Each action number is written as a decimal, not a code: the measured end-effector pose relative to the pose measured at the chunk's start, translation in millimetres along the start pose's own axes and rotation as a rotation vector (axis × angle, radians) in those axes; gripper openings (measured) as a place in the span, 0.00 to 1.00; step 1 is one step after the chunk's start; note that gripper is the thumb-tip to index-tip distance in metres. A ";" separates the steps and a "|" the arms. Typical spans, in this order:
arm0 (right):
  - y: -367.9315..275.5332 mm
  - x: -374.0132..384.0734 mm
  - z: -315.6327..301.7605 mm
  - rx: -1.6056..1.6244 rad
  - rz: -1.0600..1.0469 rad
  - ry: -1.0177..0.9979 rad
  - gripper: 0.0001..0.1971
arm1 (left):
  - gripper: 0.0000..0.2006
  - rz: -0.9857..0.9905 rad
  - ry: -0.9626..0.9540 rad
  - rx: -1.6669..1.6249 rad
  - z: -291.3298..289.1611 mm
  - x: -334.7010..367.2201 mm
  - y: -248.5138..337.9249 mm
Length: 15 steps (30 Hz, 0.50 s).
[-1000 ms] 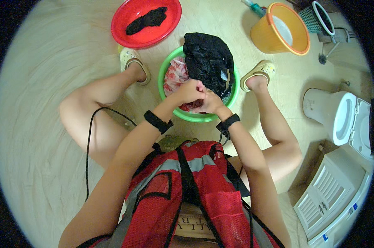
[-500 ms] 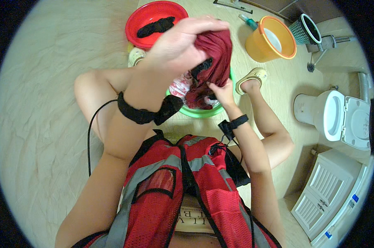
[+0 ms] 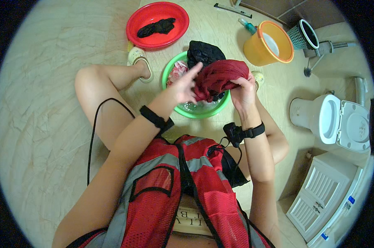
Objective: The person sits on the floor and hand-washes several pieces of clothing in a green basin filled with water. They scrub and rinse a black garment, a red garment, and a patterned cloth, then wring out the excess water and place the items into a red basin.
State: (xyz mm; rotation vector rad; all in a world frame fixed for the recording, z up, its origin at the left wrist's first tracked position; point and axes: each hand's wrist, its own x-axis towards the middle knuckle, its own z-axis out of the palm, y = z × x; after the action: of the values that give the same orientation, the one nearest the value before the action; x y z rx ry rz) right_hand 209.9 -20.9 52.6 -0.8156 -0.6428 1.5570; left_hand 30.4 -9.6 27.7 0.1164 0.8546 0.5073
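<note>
The tiled floor (image 3: 42, 103) fills most of the view, and the person squats on it in a red mesh vest (image 3: 183, 194), knees spread to either side of the washing. To the right stand a white toilet (image 3: 340, 122) and, nearer the lower edge, a white slatted cabinet (image 3: 323, 194). Ahead lie three vessels: a red basin (image 3: 178, 18) with a dark garment (image 3: 156, 27) in it, an orange bucket (image 3: 257, 51) just right of it, and between the feet a green basin (image 3: 168, 70) holding water and more laundry, with a black garment (image 3: 203, 51) heaped on its far rim and a pink patterned piece (image 3: 178, 68) at its left side. Held above the green basin is the dark red cloth (image 3: 218, 76), bunched into a wad. The right hand (image 3: 243, 93) has its grip closed on the cloth's right end, fingers wrapped into the folds; the left hand (image 3: 183, 87) presses against the left side with the palm, its forefinger stretched out straight, so that grip looks only half closed on the fabric. This appears to be the rubbing or wringing stage of hand-washing. The next move likely calls for the left fingers to close fully on the cloth so both hands can work it over the basin, keeping drips inside the rim.
</note>
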 end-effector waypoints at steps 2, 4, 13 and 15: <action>2.4 -1.2 12.7 0.038 -0.006 -0.011 0.19 | 0.34 0.034 -0.325 -0.177 -3.2 20.8 -15.1; 11.9 -4.3 19.7 0.140 0.036 -0.014 0.19 | 0.28 0.098 -0.411 -0.411 -2.5 44.4 -20.2; 19.7 -9.9 -9.1 -0.386 0.098 0.219 0.24 | 0.16 0.221 -0.056 -0.648 -6.7 82.5 -37.5; 22.8 -9.3 -43.1 -1.005 -0.259 0.070 0.31 | 0.17 0.199 -0.067 -0.645 -7.5 84.3 -36.5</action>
State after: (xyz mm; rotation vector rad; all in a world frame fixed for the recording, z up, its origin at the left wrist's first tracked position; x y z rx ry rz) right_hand 231.1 -35.4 10.0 -1.4351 -1.4543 0.9032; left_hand 84.8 -2.5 -46.4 -0.3743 0.5827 0.9377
